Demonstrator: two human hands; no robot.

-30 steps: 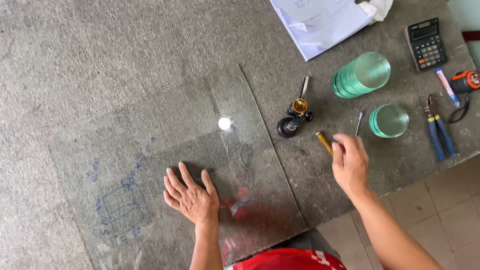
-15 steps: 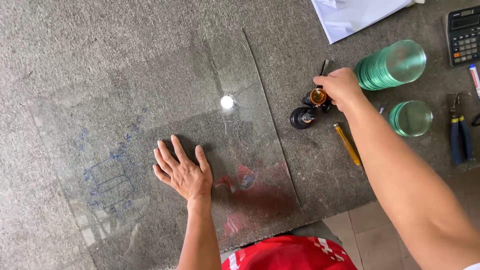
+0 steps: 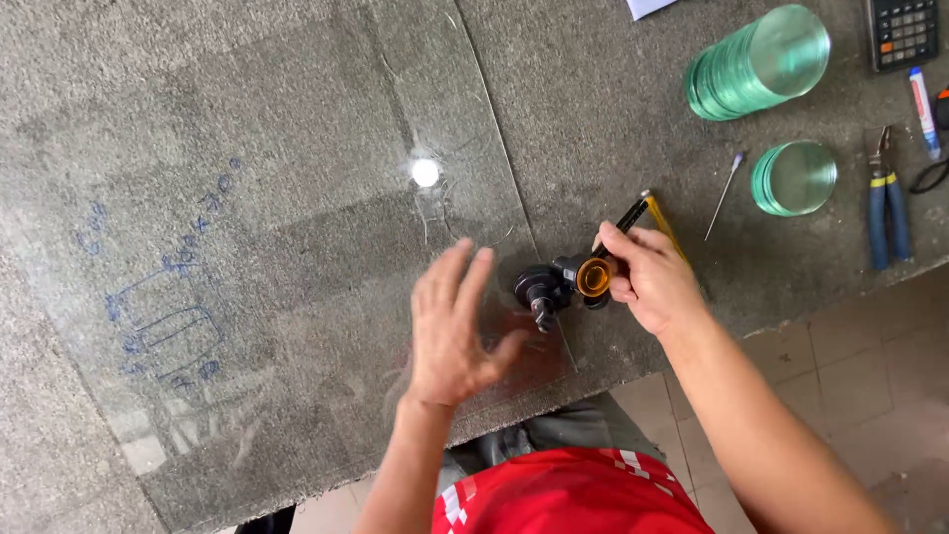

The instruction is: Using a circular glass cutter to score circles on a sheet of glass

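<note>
Right hand point(image 3: 647, 277) clamped on black cutter point(image 3: 563, 285) with brass knob, held at near edge of glass sheet point(image 3: 297, 267) on grey carpeted bench point(image 3: 613, 99). Left hand point(image 3: 450, 331) raised over sheet beside cutter, fingers spread, holding nothing. Further right: stacked glass discs point(image 3: 756, 64), single disc point(image 3: 796, 178), blue pliers point(image 3: 887, 208), calculator point(image 3: 902, 32).

right hand point(image 3: 647, 282) holds circle cutter point(image 3: 568, 282) | left hand point(image 3: 453, 326) over glass sheet point(image 3: 297, 247)
</note>
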